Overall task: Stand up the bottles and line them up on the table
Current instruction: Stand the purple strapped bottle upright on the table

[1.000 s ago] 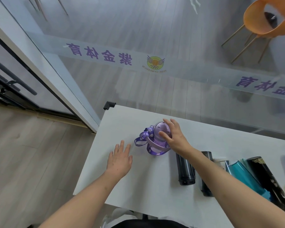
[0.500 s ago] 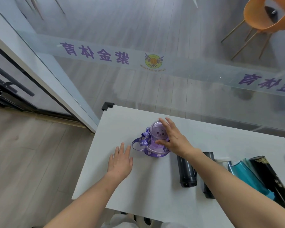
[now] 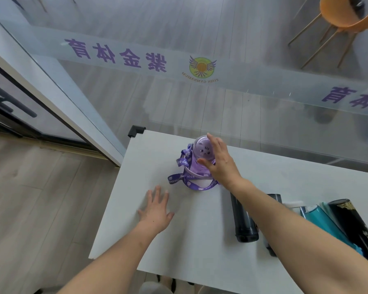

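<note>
purple kids' water bottle stands upright near the white table's far left corner, its strap pooled around the base. the right hand cups its side, fingers loosely wrapped; the left hand lies flat, splayed. one down by my reckoning (the dark smoky bottle, teal bottle and black flask still lie flat at right).

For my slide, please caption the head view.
Right hand steadies upright purple cat-lid bottle on white table; left hand rests flat.
</note>
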Demonstrator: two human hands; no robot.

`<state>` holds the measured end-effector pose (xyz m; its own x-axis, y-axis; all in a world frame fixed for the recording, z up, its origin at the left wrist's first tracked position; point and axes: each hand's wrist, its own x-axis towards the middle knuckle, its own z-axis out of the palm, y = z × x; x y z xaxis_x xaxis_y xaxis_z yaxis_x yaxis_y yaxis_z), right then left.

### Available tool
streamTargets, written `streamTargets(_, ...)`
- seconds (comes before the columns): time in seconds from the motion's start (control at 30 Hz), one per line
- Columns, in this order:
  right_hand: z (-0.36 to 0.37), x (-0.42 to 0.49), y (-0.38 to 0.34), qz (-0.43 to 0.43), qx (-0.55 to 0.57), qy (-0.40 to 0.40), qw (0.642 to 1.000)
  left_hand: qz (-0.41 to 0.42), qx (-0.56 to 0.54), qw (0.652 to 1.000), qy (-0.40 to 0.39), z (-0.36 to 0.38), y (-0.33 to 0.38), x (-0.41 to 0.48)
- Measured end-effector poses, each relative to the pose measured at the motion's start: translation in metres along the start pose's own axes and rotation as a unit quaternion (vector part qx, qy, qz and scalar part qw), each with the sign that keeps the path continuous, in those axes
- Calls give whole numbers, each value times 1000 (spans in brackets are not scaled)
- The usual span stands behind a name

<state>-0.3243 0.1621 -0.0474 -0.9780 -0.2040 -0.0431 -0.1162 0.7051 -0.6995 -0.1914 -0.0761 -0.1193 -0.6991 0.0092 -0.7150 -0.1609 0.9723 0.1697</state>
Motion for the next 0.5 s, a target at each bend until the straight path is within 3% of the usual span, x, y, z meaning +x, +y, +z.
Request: streamTargets(0.5,19,30,-20,4,20,0,1000,-12,32,999,-33,1,1,3)
